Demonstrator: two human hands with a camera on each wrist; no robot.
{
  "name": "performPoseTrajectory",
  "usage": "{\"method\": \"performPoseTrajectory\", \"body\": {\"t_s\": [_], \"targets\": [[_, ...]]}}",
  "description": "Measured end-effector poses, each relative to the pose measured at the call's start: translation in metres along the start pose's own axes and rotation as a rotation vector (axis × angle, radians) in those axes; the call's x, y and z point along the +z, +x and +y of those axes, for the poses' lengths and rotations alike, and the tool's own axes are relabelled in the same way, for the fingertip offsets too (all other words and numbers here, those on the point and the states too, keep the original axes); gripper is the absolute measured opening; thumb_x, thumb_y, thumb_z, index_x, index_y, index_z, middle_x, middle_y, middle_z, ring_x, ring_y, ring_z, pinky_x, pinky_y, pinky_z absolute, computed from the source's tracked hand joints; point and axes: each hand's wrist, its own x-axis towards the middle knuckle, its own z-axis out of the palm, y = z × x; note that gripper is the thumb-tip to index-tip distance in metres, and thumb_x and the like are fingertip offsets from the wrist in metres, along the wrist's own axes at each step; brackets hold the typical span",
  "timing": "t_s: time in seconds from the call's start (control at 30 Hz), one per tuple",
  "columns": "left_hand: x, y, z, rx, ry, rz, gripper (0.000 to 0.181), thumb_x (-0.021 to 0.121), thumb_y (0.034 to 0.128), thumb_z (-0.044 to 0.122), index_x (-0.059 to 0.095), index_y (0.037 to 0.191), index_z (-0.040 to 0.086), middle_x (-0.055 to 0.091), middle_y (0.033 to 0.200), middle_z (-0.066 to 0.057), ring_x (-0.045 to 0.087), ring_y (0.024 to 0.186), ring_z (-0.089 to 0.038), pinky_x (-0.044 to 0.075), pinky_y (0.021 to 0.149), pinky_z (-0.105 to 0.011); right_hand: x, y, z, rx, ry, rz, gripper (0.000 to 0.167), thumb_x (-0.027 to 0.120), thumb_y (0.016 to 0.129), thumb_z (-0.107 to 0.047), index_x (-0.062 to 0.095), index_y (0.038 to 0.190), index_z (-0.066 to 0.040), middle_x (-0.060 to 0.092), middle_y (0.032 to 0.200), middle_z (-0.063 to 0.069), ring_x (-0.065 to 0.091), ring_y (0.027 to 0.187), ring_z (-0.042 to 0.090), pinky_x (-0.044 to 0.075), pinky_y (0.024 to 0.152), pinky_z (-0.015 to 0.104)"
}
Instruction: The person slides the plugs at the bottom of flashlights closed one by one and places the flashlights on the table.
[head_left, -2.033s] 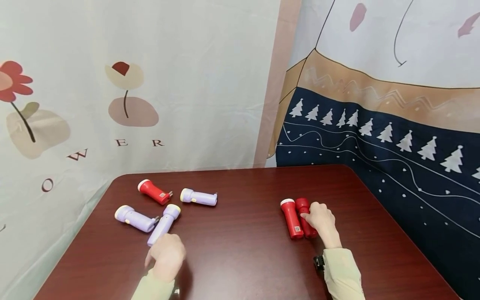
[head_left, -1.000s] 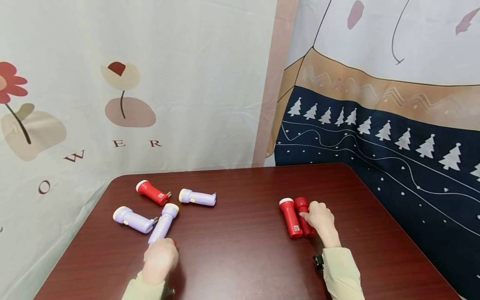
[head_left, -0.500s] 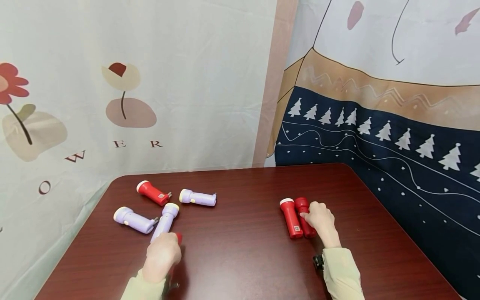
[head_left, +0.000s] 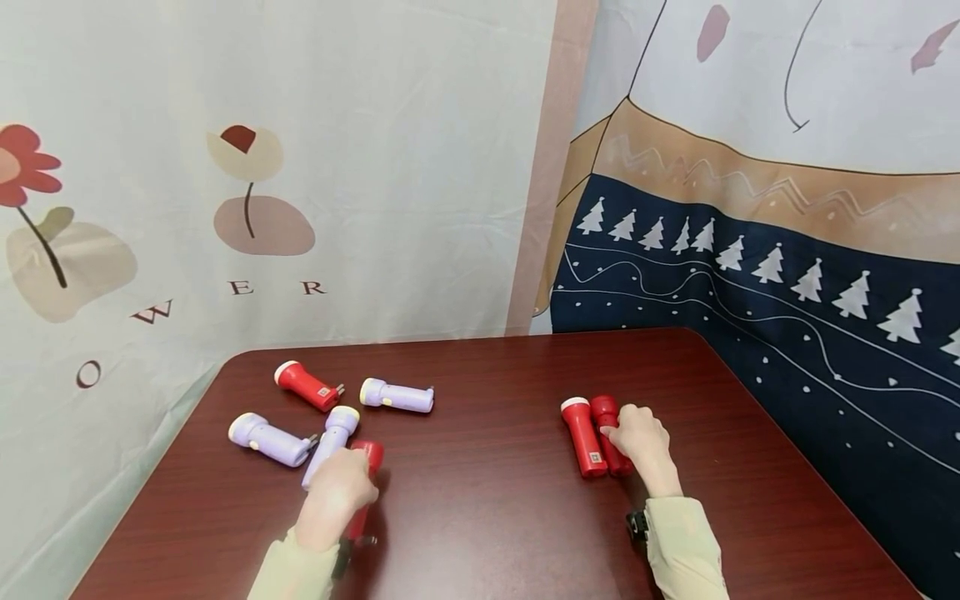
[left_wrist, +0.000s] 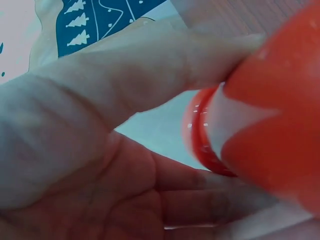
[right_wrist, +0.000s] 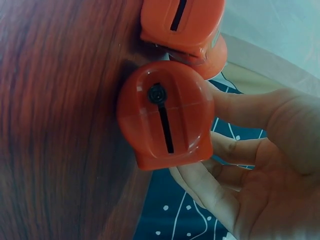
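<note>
My left hand (head_left: 337,492) grips a red flashlight (head_left: 369,454) at the table's near left, its head showing past the fingers. In the left wrist view, thumb and fingers (left_wrist: 195,200) lie around the red body (left_wrist: 285,115). A purple flashlight (head_left: 330,442) lies just beyond that hand, partly covered by it. At the right, my right hand (head_left: 641,442) holds a second red flashlight (head_left: 606,412) lying on the table, thumb on one side and fingers on the other in the right wrist view (right_wrist: 165,115). Close along its left lies a red flashlight with a white rim (head_left: 583,437).
On the dark red table (head_left: 480,500), a red flashlight (head_left: 307,386) and two purple ones (head_left: 273,442), (head_left: 397,396) lie at the left. Patterned curtains (head_left: 405,167) hang behind the table and along its right side.
My left hand has moved up and to the right, and the red flashlight in it shows much more than before. The right hand and the flashlights on the table have stayed in place.
</note>
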Motion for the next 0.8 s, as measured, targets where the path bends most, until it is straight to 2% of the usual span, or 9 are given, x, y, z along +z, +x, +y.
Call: {"method": "performPoseTrajectory", "body": {"t_s": [0.17, 0.33, 0.53, 0.7, 0.8], "targets": [[0.004, 0.007, -0.003, 0.014, -0.050, 0.029, 0.017, 0.073, 0.0691, 0.011, 0.060, 0.067, 0.002, 0.060, 0.068, -0.011, 0.054, 0.060, -0.023, 0.046, 0.057, -0.039, 0.001, 0.000, 0.000, -0.003, 0.003, 0.006, 0.030, 0.069, 0.084, -0.027, 0.057, 0.072, -0.003, 0.053, 0.062, 0.011, 0.053, 0.056, 0.022, 0.039, 0.049, 0.030], [0.009, 0.015, -0.004, 0.025, -0.114, 0.045, 0.028, 0.074, 0.0753, 0.018, 0.056, 0.077, -0.004, 0.056, 0.070, -0.013, 0.054, 0.062, -0.024, 0.049, 0.062, -0.040, 0.001, -0.001, 0.000, 0.004, 0.017, 0.003, 0.030, 0.069, 0.084, -0.027, 0.056, 0.069, -0.004, 0.052, 0.060, 0.010, 0.053, 0.056, 0.021, 0.038, 0.049, 0.030], [0.015, 0.025, 0.001, -0.034, -0.204, 0.069, 0.044, 0.070, 0.0807, 0.023, 0.047, 0.094, -0.012, 0.055, 0.070, -0.017, 0.054, 0.060, -0.025, 0.049, 0.062, -0.039, 0.001, -0.003, 0.001, -0.005, 0.028, 0.013, 0.028, 0.068, 0.084, -0.027, 0.061, 0.073, -0.003, 0.055, 0.061, 0.010, 0.053, 0.056, 0.022, 0.039, 0.049, 0.031], [0.019, 0.034, 0.005, -0.071, -0.275, 0.081, 0.047, 0.070, 0.0806, 0.027, 0.048, 0.098, -0.010, 0.057, 0.073, -0.019, 0.055, 0.062, -0.025, 0.049, 0.060, -0.038, 0.002, -0.003, 0.001, 0.001, 0.028, 0.030, 0.029, 0.069, 0.084, -0.027, 0.061, 0.072, -0.002, 0.056, 0.061, 0.011, 0.053, 0.056, 0.022, 0.040, 0.049, 0.031], [0.022, 0.038, 0.008, -0.077, -0.317, 0.103, 0.045, 0.071, 0.0796, 0.028, 0.050, 0.095, -0.008, 0.058, 0.074, -0.018, 0.056, 0.061, -0.025, 0.049, 0.059, -0.038, 0.002, -0.003, 0.001, -0.006, 0.022, 0.046, 0.029, 0.069, 0.083, -0.027, 0.059, 0.074, -0.002, 0.056, 0.063, 0.012, 0.054, 0.056, 0.023, 0.041, 0.049, 0.032]]}}
